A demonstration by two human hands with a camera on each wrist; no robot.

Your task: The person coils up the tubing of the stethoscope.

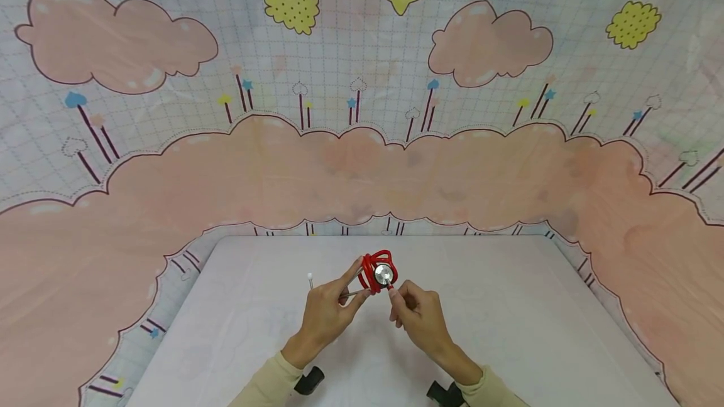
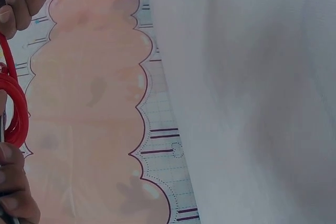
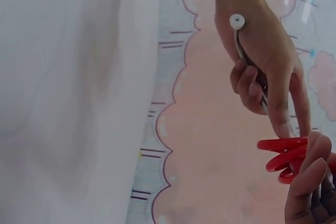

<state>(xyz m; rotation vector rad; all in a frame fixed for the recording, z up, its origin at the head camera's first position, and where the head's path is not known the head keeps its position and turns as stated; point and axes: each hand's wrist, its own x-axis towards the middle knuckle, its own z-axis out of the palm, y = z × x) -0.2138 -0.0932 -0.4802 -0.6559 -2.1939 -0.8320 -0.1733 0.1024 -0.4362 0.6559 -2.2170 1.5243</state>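
A stethoscope with red tubing (image 1: 387, 254) wound into a coil is held up over the white table. Its round silver chest piece (image 1: 383, 274) lies against the front of the coil. My left hand (image 1: 328, 314) grips the metal ear tubes and the coil's left side between thumb and fingers. One white ear tip (image 3: 237, 21) sticks out behind that hand. At the chest piece's lower edge, the thumb and forefinger of my right hand (image 1: 420, 316) pinch the red tube. In the left wrist view, a red stretch of tube (image 2: 7, 59) runs from the right hand to the coil.
Under both hands spreads a white table (image 1: 509, 306). A cloth backdrop (image 1: 362, 174) printed with pink clouds and stars rises behind and around it. Dark wrist devices (image 1: 310, 380) sit at both sleeve cuffs.
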